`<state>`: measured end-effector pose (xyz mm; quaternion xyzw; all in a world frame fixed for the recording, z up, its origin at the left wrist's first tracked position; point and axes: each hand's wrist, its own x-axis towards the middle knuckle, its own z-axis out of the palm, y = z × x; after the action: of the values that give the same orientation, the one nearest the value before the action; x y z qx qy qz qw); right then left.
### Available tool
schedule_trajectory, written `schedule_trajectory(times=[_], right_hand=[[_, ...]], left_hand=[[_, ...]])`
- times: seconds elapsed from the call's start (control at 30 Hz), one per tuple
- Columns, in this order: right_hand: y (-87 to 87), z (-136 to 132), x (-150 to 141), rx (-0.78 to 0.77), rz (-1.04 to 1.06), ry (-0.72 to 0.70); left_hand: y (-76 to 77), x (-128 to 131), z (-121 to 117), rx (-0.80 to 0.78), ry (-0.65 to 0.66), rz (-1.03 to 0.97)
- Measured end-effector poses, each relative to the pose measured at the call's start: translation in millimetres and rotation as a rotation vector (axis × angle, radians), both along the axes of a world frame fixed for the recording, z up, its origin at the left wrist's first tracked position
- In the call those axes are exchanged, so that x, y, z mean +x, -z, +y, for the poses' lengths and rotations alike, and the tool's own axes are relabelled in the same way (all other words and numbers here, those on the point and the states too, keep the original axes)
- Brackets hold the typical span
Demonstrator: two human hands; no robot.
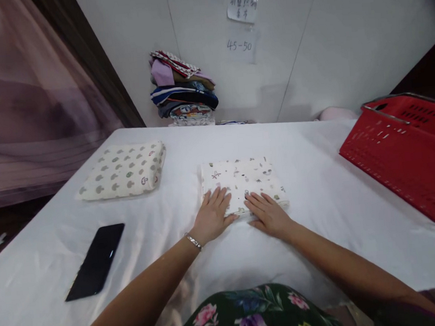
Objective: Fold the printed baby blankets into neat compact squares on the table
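A folded cream cloth (241, 173) with small printed motifs lies flat on the white-covered table (186, 150) in front of me. My left hand (213, 214) rests on its near left part, fingers stretched out and pointing away from me. Over the near right part lies my right hand (268, 213), palm down, with its fingers spread and its thumb by the front edge. Neither hand grips the cloth. Further left is a second folded cloth (122, 171), cream with grey mushroom prints, apart from both hands.
A black phone (96, 262) lies at the left front of the table. The red plastic basket (401, 161) stands at the right. Behind the table's far edge rises a stack of folded fabrics (184, 93) against the wall. A pink curtain (28, 107) hangs at the left.
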<state>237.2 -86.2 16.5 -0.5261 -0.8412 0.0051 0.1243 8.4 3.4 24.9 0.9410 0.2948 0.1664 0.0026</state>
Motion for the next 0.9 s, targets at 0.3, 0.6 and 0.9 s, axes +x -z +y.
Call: schedule_trajectory(times=[0.3,0.6,0.9], right_hand=[[-18.1,44,30,-0.058,0.069,0.439],[15.4,46,54,-0.248,0.120,0.585],[-28.7,108,48,-0.168,0.056,0.587]], left_hand=[[-12.7,14,27,-0.057,-0.184,-0.049],[-2.8,4,27,-0.384,-0.293,0.038],[-33.7,36,80,-0.265,-0.379,-0.026]])
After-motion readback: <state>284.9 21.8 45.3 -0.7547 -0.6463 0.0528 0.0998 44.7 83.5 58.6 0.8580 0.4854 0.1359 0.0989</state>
